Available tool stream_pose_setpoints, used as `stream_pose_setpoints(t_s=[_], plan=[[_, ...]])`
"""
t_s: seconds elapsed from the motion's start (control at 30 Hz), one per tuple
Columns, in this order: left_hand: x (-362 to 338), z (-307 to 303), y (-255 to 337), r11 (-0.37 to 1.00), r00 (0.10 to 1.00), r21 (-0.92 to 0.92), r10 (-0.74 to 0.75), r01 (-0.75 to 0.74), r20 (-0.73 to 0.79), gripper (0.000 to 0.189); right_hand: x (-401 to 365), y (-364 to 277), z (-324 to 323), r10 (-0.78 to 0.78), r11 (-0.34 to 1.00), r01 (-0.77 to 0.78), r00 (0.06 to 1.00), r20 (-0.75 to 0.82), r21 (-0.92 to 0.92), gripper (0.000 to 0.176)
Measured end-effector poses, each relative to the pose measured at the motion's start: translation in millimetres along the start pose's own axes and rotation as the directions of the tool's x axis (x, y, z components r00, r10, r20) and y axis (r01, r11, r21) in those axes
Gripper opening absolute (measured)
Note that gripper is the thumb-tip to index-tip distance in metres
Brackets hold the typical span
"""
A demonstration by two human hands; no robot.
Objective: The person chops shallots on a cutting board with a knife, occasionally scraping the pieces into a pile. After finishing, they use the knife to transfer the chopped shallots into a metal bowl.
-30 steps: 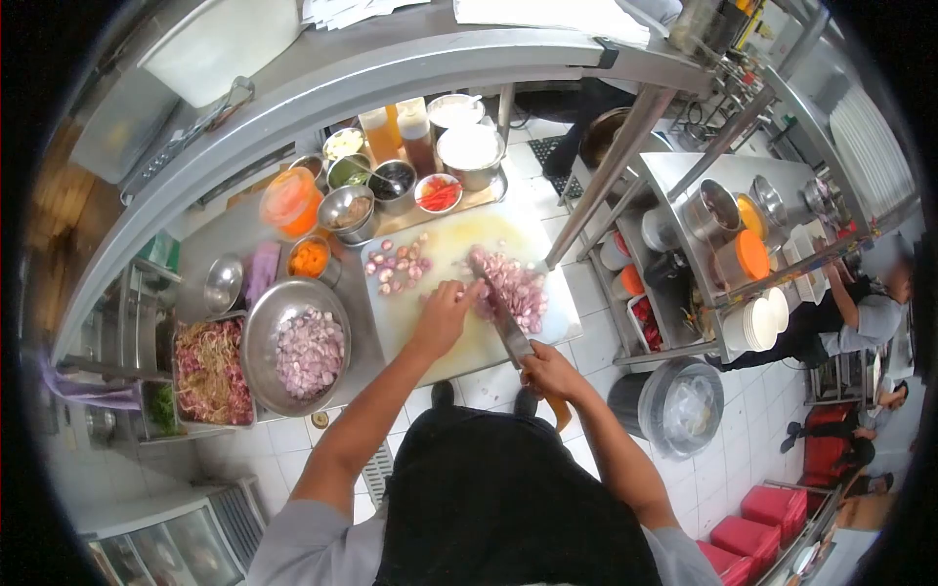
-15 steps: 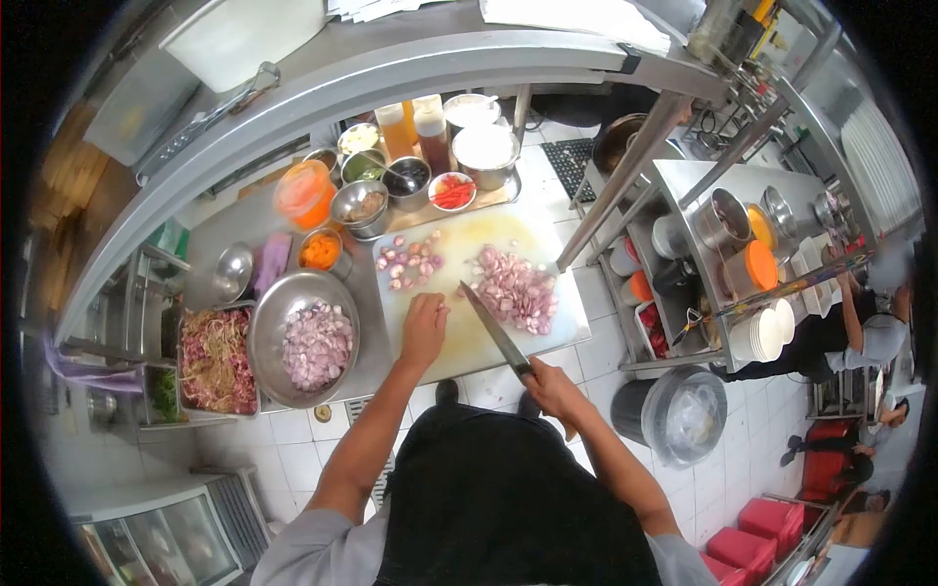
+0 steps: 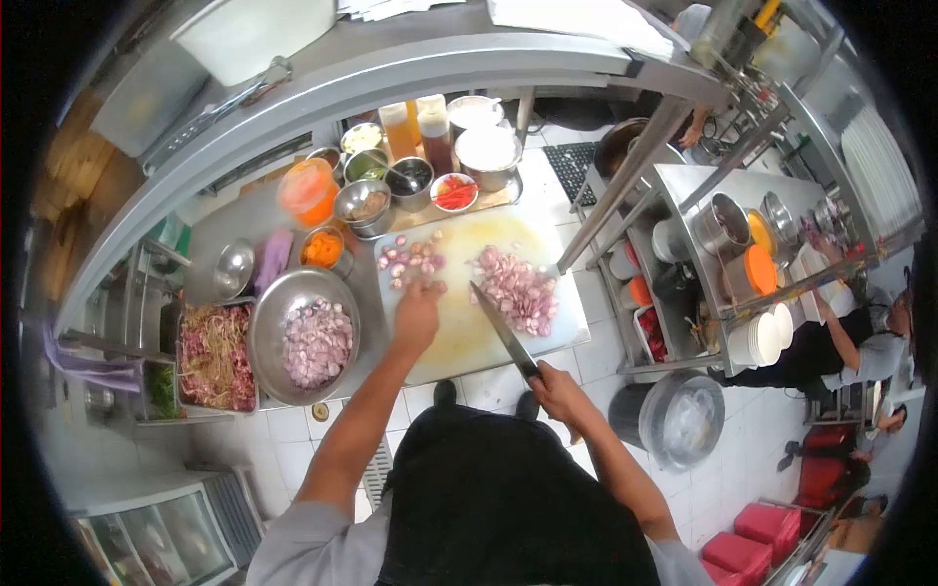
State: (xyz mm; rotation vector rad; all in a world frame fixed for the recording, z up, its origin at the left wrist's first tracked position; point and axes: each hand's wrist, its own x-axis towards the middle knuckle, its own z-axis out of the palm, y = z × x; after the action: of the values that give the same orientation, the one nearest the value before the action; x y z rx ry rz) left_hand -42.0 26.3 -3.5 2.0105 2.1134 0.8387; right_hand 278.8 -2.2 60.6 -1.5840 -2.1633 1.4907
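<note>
My right hand (image 3: 564,393) is closed around the handle of a kitchen knife (image 3: 506,333). Its blade slants up and left over the white cutting board (image 3: 445,359), the tip beside a pile of cut shallots (image 3: 517,291). My left hand (image 3: 416,317) is over the board's left part, fingers stretched toward a small group of peeled shallots (image 3: 410,258). Its thumb stands apart from the fingers, and I see nothing held in it. Left of the board, a large steel bowl (image 3: 261,342) holds more cut shallots (image 3: 319,344).
A tray (image 3: 217,361) of stringy reddish produce lies left of the bowl. Behind the board stand sauce bottles (image 3: 436,137), a bowl of red chillies (image 3: 454,192) and an orange tub (image 3: 307,192). A metal shelf rail (image 3: 410,86) crosses overhead. Another person (image 3: 860,342) is at the right.
My left hand has moved forward from the board's middle toward the peeled shallots. The knife has shifted slightly right in my right hand. A person's arm now shows at the upper right.
</note>
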Motion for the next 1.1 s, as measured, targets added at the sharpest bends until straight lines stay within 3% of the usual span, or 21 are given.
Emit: stream_pose_setpoints(t_s=[0.03, 0.1, 0.13, 0.2, 0.27, 0.33, 0.37, 0.43, 0.67, 0.73, 0.83, 0.93, 1.1], plan=[[-4, -1, 3, 1.0, 1.0, -0.001, 0.008, -0.008, 0.008, 0.038, 3, -8, 0, 0.0, 0.999, 0.001, 1.0, 0.022, -0.039, 0.025], [-9, -6, 7, 0.99, 0.97, -0.135, -0.076, 0.045, -0.231, 0.029, 10, -9, 0, -0.003, 0.997, 0.006, 0.999, 0.04, -0.075, 0.028], [-13, -6, 12, 0.99, 0.97, -0.134, -0.073, 0.042, -0.231, 0.029, 19, -3, 3, -0.039, 0.993, 0.043, 0.999, 0.036, -0.114, 0.027], [-21, -1, 25, 0.903, 0.982, -0.384, -0.181, 0.19, 0.06, 0.027, 31, 7, 8, -0.082, 0.984, 0.087, 0.996, 0.04, -0.159, 0.027], [-25, 6, 36, 0.899, 0.992, -0.42, -0.119, 0.126, 0.043, 0.024, 37, 15, 10, -0.094, 0.977, 0.069, 0.989, -0.117, -0.201, 0.026], [-25, 19, 41, 0.864, 0.999, -0.503, -0.042, 0.035, -0.004, 0.019, 32, 10, 8, -0.11, 0.978, 0.089, 0.988, -0.108, -0.189, 0.026], [-26, 22, 40, 0.861, 0.999, -0.508, -0.045, 0.037, -0.004, 0.019, 29, 9, 6, -0.125, 0.98, 0.105, 0.986, -0.108, -0.171, 0.027], [-23, 23, 40, 0.94, 0.994, -0.327, 0.075, -0.098, -0.082, 0.019, 25, 12, 11, -0.108, 0.975, 0.087, 0.99, -0.091, -0.202, 0.025], [-36, 17, 39, 0.942, 0.995, -0.324, 0.073, -0.091, -0.068, 0.017, 8, -6, 15, -0.088, 0.97, 0.064, 0.992, -0.092, -0.236, 0.025], [-37, 14, 41, 0.909, 1.0, -0.415, -0.028, 0.028, 0.008, 0.015, 11, 2, 22, -0.072, 0.965, 0.048, 0.994, -0.081, -0.259, 0.025], [-37, 11, 40, 0.882, 0.998, -0.47, -0.012, 0.041, 0.066, 0.013, 13, 3, 24, -0.056, 0.955, 0.031, 0.995, -0.077, -0.294, 0.025], [-28, 15, 47, 0.881, 0.999, -0.472, -0.017, 0.001, -0.029, 0.011, 19, 12, 27, -0.08, 0.959, 0.047, 0.991, -0.106, -0.281, 0.025], [-13, 20, 43, 0.874, 0.998, -0.485, 0.01, -0.035, -0.055, 0.011, 27, 13, 27, -0.112, 0.958, 0.061, 0.979, -0.169, -0.281, 0.025]])
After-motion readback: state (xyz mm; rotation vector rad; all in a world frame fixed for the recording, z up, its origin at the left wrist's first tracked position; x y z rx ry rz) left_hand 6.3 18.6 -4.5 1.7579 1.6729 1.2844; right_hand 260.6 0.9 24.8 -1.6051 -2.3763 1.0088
